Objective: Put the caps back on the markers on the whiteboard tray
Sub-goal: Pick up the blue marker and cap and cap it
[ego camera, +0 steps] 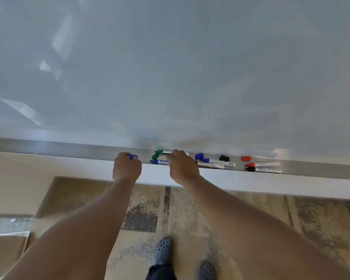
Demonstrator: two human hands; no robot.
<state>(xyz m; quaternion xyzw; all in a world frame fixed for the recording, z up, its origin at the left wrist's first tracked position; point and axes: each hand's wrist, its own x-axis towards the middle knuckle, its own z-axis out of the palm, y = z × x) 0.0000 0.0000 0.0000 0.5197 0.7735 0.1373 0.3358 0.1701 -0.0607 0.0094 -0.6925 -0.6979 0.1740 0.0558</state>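
Left fingers (127, 156) pinch blue cap (133, 157), seemingly.

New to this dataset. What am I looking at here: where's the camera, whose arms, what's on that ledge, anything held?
There is no robot here. A person wears one wide-angle camera on the head, looking forward and down, so the two bare arms are their own, and their shoes show at the bottom edge.

The grey surface is a whiteboard, and the metal ledge under it is the marker tray.

The left hand pinches a blue cap. The right hand grips an uncapped blue marker that lies in the tray.

Also in the tray: a green marker, another blue marker with a blue cap beside it, a loose black cap, a loose red cap, and uncapped red and black markers.
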